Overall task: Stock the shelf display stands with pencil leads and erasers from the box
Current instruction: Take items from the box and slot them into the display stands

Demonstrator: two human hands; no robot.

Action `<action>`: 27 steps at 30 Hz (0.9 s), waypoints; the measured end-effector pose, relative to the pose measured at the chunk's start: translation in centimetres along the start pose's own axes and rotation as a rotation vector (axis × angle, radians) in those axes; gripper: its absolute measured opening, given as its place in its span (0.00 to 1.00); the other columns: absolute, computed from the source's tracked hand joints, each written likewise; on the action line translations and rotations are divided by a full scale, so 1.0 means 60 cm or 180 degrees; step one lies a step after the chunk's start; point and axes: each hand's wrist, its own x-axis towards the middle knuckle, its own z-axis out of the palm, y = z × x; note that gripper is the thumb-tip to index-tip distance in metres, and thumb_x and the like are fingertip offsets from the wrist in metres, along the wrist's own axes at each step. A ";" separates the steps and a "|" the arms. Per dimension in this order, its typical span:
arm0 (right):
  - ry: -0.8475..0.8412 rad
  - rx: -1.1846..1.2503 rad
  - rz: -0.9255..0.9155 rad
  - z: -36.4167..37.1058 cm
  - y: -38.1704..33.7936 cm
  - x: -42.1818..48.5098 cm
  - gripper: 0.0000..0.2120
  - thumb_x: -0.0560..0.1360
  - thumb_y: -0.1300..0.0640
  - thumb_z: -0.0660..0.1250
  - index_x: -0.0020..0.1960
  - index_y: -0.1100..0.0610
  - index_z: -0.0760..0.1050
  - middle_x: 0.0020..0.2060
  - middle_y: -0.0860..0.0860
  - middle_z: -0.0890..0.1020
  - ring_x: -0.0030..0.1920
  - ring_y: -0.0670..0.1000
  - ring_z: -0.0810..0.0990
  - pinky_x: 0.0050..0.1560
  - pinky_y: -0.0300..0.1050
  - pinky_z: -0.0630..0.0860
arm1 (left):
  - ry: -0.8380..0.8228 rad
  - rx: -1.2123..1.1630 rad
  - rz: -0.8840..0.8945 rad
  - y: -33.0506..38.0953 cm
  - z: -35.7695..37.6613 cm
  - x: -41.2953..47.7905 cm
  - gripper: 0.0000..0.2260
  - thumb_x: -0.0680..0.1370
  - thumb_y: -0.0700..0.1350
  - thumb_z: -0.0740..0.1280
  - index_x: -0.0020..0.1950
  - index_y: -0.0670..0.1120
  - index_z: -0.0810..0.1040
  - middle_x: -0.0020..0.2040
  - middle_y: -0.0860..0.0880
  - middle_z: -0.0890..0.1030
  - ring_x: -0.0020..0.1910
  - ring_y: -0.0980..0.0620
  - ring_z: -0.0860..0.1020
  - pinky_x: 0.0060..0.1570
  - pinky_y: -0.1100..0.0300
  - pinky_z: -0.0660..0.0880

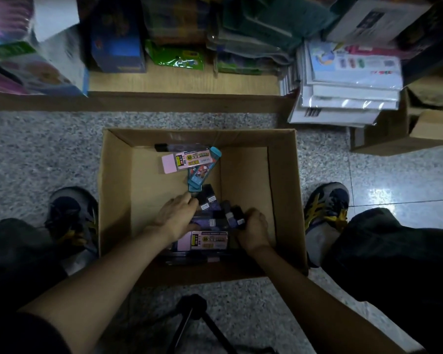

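Seen from the head camera, an open cardboard box (284, 200) is sitting on the speckled floor (49, 149) in front of a low shelf (179, 83), and both hands are reaching into it. The left hand (177, 215) is lying with fairly straight fingers on a heap of dark small packs (210, 198) in the near part of the box. The right hand (253, 228) is curling its fingers round the heap's right edge, gripping it. A pink pack (187, 159) and a teal pack (202, 172) are lying near the far wall. A second pink pack (210, 240) is lying between the wrists.
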 end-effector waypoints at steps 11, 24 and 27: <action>-0.0073 0.0931 0.0109 0.017 -0.011 -0.008 0.17 0.73 0.64 0.68 0.61 0.64 0.71 0.57 0.60 0.78 0.57 0.58 0.77 0.59 0.49 0.74 | -0.0548 -0.0225 -0.0281 -0.008 -0.003 -0.010 0.17 0.77 0.53 0.65 0.61 0.44 0.72 0.61 0.44 0.72 0.61 0.47 0.68 0.57 0.57 0.65; -0.0808 0.3062 0.0185 -0.079 -0.090 -0.044 0.17 0.72 0.65 0.70 0.60 0.64 0.74 0.52 0.60 0.82 0.52 0.59 0.81 0.49 0.53 0.80 | 0.0209 -0.3707 -0.0880 0.043 -0.097 -0.026 0.10 0.80 0.42 0.61 0.61 0.43 0.71 0.53 0.44 0.80 0.51 0.47 0.80 0.52 0.54 0.77; -0.0909 0.3265 -0.0160 -0.103 -0.125 -0.064 0.14 0.72 0.65 0.70 0.57 0.64 0.77 0.53 0.64 0.81 0.52 0.62 0.80 0.57 0.62 0.76 | 0.0592 -0.4673 -0.0873 0.075 -0.142 -0.032 0.06 0.80 0.41 0.62 0.55 0.45 0.74 0.48 0.45 0.80 0.38 0.53 0.79 0.34 0.63 0.78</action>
